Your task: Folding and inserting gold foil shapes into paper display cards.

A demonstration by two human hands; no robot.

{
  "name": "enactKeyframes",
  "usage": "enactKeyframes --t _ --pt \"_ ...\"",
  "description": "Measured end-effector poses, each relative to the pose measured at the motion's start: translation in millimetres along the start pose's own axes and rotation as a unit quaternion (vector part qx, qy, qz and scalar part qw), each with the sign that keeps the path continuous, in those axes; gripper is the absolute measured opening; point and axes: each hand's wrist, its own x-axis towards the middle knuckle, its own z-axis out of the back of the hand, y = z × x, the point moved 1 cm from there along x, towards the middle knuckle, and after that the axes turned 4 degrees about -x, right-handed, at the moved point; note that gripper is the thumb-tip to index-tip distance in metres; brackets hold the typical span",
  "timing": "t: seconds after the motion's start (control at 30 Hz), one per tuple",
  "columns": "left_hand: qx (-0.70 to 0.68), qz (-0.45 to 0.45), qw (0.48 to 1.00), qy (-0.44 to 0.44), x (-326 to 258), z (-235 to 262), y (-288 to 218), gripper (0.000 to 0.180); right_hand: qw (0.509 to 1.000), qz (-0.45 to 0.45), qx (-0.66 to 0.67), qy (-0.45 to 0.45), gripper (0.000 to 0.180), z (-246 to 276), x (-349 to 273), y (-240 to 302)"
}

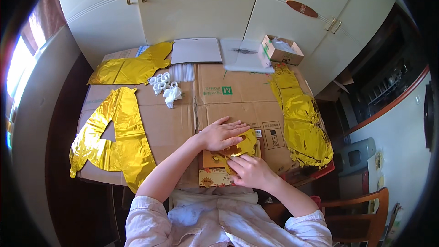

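Observation:
A small folded piece of gold foil balloon [247, 144] lies in front of me on a printed orange-and-cream package [211, 179]. My left hand [224, 135] rests flat across the foil's upper left part, its fingers stretched out together. Just below it, my right hand [250, 171] has its fingers bent onto the foil's lower edge and grips it there. Both palms and part of the foil's outline are hidden. On the left side lies a flat gold letter-shaped foil balloon [129, 121] with a hole in it.
Cardboard [238, 110] covers the table. Another gold foil balloon [132, 68] lies at the far left, a crinkled one [302, 121] along the right edge. White ribbon rolls [160, 82], a white board [196, 50], clear plastic sheets [247, 57] and a small box [286, 55] sit toward the back.

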Motion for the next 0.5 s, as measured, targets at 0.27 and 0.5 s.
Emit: enactKeyframes --t 0.27,0.5 --pt "-0.001 0.007 1.0 0.016 1.3 1.4 0.2 0.062 0.999 -0.031 0.011 0.007 0.032 -12.7 -2.3 -6.5" --pt "-0.011 -0.002 1.0 -0.007 0.4 -1.0 2.1 0.062 0.979 -0.105 0.133 -0.11 0.02 -13.1 4.8 -16.4"
